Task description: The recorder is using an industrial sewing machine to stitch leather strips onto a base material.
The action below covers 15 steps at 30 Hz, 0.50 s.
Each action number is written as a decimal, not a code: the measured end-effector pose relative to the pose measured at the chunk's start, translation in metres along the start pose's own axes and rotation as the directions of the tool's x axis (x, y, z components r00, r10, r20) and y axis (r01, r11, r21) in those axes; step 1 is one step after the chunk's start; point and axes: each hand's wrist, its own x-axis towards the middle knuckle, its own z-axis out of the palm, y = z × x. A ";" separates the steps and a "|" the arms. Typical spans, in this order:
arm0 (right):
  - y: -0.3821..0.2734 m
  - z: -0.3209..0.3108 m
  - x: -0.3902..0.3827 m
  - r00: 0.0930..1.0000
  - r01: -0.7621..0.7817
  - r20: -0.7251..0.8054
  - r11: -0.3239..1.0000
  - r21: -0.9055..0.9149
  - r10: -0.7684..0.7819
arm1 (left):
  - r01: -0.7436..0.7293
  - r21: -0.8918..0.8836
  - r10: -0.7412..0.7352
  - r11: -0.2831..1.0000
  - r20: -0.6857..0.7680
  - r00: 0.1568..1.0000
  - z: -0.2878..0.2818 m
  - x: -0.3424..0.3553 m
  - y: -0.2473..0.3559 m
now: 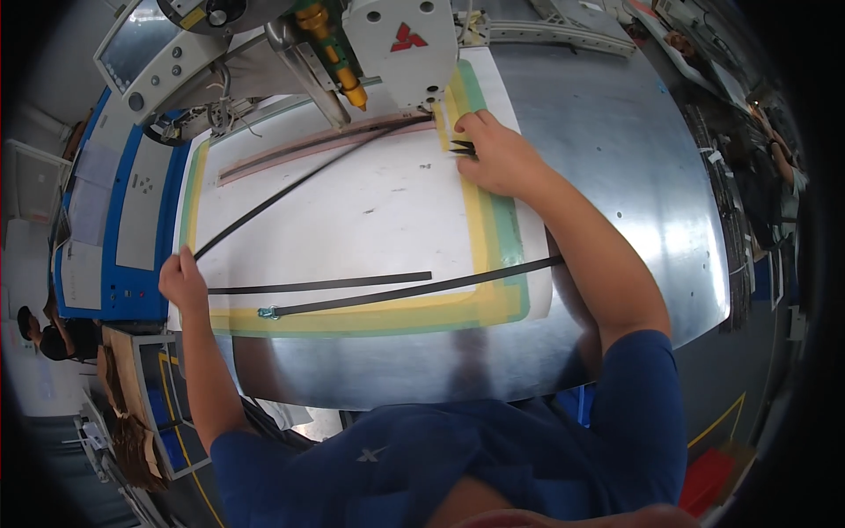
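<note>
Black strip (304,181) held over white sheet (378,231)

Left hand (183,282): grip clamped on the strip's near end. Far end lies at the pink bar's (282,153) right end. Right hand (497,157), near that end: grip closed around a black pointed tool (464,148).

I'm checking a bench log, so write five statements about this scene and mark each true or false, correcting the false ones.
1. The left hand grips a black strip. True.
2. The right hand holds nothing. False: the right hand holds a pointed tool.
3. Yellow tape and green tape run along the right side of the white sheet. True.
4. The screen is right of the nozzle. False: the screen is left of the nozzle.
5. A bluish lump sits at the left end of the nearest strip. True.
</note>
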 end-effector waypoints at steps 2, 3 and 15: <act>0.000 -0.003 0.001 1.000 -0.021 0.015 0.999 0.040 0.020 | 0.014 0.010 -0.015 1.000 0.008 1.000 -0.023 -0.029 -0.023; 0.003 0.001 0.001 1.000 0.013 0.012 0.997 0.071 -0.014 | -0.009 0.038 0.008 0.999 0.019 1.000 -0.032 -0.043 -0.035; -0.030 0.036 0.038 0.958 0.269 -0.015 0.918 -0.293 -0.286 | -0.050 -0.015 0.049 0.999 -0.050 0.998 -0.100 -0.150 -0.042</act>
